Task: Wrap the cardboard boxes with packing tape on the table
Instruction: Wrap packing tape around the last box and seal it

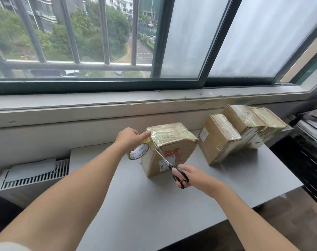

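Head view, taping station at a window. The box in hand [169, 142] stands near the middle of the grey table [154, 205], its top and upper edges covered in glossy, wrinkled film, its near faces mostly bare cardboard with printed labels. The left hand [130, 137] grips the tape roll [138, 152] from above, fingers curled over its rim, and holds it against the box's upper left corner. A short strip of tape [153, 145] runs from roll to box. The right hand [192, 175] grips the scissors [167, 163] by the black loops, the blades parted slightly and the tips at that strip.

To the right and farther off, three wrapped boxes [243, 122] lean together against the wall below the sill. A white vent unit [32, 176] sits low at the left.

Handling, as judged: the step is the cut that frees the roll. The film is thin, sticky and limp, so it would fold onto itself if slackened. Pulling the roll away from the box should hold the strip taut for the blades. The box looks stiff and probably light, so it may slide on the smooth table under that pull. Its taped top is likely slick, so the bare cardboard sides and corners give the surer hold for turning it. The cut end will need pressing flat.
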Available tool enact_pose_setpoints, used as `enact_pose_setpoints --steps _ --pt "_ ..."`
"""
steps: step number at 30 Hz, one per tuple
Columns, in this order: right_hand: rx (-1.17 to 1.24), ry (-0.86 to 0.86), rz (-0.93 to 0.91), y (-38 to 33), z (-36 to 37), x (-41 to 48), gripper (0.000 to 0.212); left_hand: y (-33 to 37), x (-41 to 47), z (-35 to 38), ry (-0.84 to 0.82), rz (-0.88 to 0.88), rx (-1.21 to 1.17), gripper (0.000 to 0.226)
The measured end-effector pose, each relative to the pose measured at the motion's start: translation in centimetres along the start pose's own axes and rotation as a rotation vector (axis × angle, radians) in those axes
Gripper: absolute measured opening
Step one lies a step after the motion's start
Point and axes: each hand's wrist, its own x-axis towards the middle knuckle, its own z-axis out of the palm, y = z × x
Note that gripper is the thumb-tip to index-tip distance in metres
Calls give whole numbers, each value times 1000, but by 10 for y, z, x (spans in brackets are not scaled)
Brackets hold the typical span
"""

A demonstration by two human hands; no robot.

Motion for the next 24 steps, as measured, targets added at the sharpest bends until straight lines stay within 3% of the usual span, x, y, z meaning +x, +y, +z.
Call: enact_pose_setpoints --steps 7,12,17,24 --pt "-74 -24 69 -5 -19 -14 64 9 -3 3 49 14 60 66" --pt "98 -21 1 -12 -11 -18 41 12 -1 4 -7 16 74 65" --pt "-155 99 46 -37 3 4 50 11 -3 3 -14 18 81 64" --pt "-89 117 69 -48 8 17 46 7 -6 1 -89 43 38 61"
